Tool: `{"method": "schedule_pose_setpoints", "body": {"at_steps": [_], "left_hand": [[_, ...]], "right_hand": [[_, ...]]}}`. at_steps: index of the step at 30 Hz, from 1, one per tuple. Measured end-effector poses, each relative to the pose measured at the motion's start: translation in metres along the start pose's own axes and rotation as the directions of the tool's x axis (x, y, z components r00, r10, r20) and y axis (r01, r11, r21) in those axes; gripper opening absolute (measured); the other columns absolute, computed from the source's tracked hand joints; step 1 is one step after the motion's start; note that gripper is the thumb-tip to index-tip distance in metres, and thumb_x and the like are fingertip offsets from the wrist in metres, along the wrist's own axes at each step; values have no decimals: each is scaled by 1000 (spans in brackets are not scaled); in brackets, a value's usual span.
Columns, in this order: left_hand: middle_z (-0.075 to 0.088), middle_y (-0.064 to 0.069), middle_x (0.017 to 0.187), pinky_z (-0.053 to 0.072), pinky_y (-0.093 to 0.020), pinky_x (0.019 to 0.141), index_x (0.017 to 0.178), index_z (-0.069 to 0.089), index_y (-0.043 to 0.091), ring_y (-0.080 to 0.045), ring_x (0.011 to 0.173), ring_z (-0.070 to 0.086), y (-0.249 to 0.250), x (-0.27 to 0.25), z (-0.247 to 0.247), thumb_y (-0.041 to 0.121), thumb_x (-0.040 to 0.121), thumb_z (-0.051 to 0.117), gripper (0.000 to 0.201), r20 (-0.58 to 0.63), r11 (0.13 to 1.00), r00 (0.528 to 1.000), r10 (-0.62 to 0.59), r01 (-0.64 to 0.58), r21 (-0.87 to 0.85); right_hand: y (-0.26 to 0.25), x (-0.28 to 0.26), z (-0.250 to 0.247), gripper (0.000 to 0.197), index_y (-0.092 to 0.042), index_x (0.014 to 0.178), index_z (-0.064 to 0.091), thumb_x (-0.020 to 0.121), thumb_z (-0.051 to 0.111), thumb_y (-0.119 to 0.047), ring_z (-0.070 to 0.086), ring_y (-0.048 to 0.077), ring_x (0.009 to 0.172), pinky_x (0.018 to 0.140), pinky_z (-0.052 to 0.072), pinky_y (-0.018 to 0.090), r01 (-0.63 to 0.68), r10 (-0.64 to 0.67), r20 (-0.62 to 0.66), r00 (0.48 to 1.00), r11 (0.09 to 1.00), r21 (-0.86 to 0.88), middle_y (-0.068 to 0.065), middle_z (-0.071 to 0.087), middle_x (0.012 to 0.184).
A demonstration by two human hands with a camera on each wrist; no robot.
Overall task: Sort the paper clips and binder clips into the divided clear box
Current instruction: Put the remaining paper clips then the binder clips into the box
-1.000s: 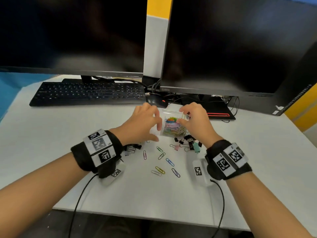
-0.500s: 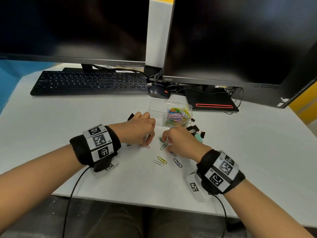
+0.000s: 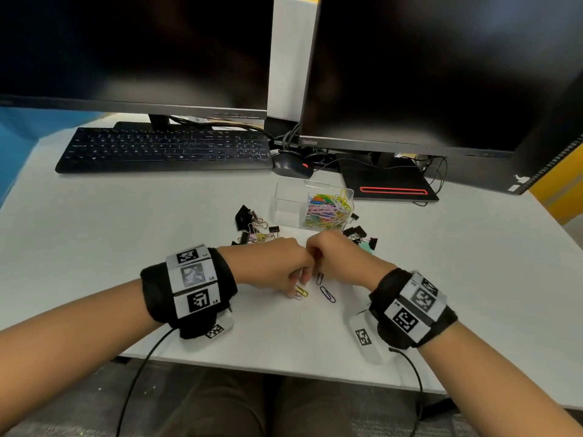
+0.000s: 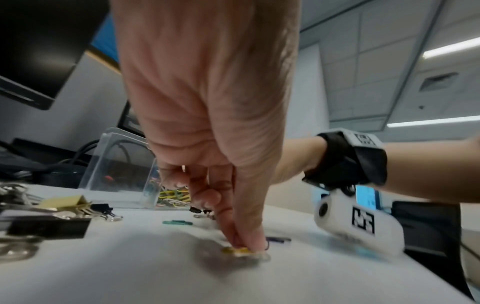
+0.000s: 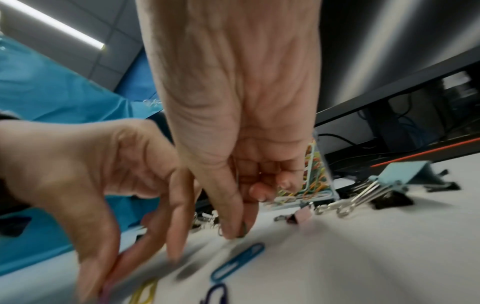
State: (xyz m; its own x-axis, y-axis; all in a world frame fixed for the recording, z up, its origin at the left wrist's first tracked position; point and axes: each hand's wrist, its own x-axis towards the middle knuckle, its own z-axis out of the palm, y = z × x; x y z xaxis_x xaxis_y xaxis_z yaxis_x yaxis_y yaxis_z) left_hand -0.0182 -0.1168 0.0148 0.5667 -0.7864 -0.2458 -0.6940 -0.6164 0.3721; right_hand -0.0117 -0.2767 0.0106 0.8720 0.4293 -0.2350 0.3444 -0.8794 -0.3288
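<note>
The divided clear box [image 3: 285,203] stands behind my hands; its right compartment is full of coloured paper clips [image 3: 328,209] and its left one looks empty. My left hand [image 3: 293,293] is down on the table, thumb and forefinger pinching a paper clip [image 4: 235,251] at a yellow one. My right hand [image 3: 317,270] touches the left and pinches a dark green paper clip [image 5: 243,227] between thumb and finger. A blue paper clip [image 3: 328,294] lies loose just in front. Binder clips sit in a left heap [image 3: 252,225] and a right heap [image 3: 359,238].
A black keyboard [image 3: 164,149] and mouse [image 3: 291,168] lie behind the box, under two dark monitors. A monitor base with a red stripe [image 3: 391,187] sits back right. The table's front edge [image 3: 284,370] is close behind my wrists.
Both hands left the clear box, came back toward me and dropped onto the loose paper clips. Several clips between the hands have gone from the table.
</note>
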Motion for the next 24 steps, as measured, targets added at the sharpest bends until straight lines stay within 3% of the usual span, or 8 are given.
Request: {"method": "schedule_pose_setpoints", "body": {"at_steps": [3,6,8,12,16,19,21,24], "left_hand": [[61,9,71,42,-28,77,103,62,14,-13,77,54,1,5,4,21,82,70,24,3,999,1000,-10,10,47],[67,3,81,43,-28,77,97,65,15,-15,82,58,2,8,5,22,84,67,14,-20,995,1000,-4,6,101],[64,4,78,41,-26,74,90,68,17,-17,86,60,1,8,6,24,85,67,9,-11,994,1000,-30,31,107],[53,7,74,44,-29,74,87,66,18,-21,89,59,-5,10,8,24,85,67,7,49,995,996,-79,75,73],[61,-4,98,32,-25,74,93,64,15,-20,92,53,-7,12,9,27,90,61,12,95,994,991,-90,83,76],[54,-2,94,41,-31,81,92,62,17,-20,96,49,-10,8,8,30,91,57,14,111,992,990,-86,75,98],[52,3,85,44,-36,86,87,60,19,-21,97,50,-12,5,-1,30,90,57,12,65,994,995,-74,69,83],[53,5,84,41,-28,81,83,58,19,-15,90,46,-18,12,-31,22,90,58,8,-200,998,979,-43,50,34]], "right_hand": [[10,-11,-9,20,-14,81,67,76,59,4,53,17,70,61,40,23,54,-55,10,998,997,48,0,61,75],[15,-17,-9,26,-15,91,71,77,59,3,58,17,75,66,46,26,62,-63,63,996,998,10,3,67,82],[15,-17,-5,27,-15,92,71,76,60,3,60,18,76,70,50,29,60,-59,76,995,998,-4,2,69,84],[12,-11,0,18,-14,84,71,75,63,0,56,18,74,68,44,27,39,-33,81,996,996,-77,-3,61,76],[11,-11,0,10,-16,86,63,81,61,-7,59,28,89,74,48,34,-35,52,130,990,991,-129,9,62,96],[11,-16,-1,13,-10,97,62,86,56,-10,55,30,98,79,44,34,-39,64,147,987,985,-166,11,57,104],[11,-19,0,14,-10,98,62,87,54,-11,52,30,100,80,40,33,-19,47,143,989,981,-193,9,51,98],[17,-23,-3,5,-15,87,57,88,53,-13,48,28,103,80,31,30,-23,38,87,995,986,-167,3,47,92]]}}
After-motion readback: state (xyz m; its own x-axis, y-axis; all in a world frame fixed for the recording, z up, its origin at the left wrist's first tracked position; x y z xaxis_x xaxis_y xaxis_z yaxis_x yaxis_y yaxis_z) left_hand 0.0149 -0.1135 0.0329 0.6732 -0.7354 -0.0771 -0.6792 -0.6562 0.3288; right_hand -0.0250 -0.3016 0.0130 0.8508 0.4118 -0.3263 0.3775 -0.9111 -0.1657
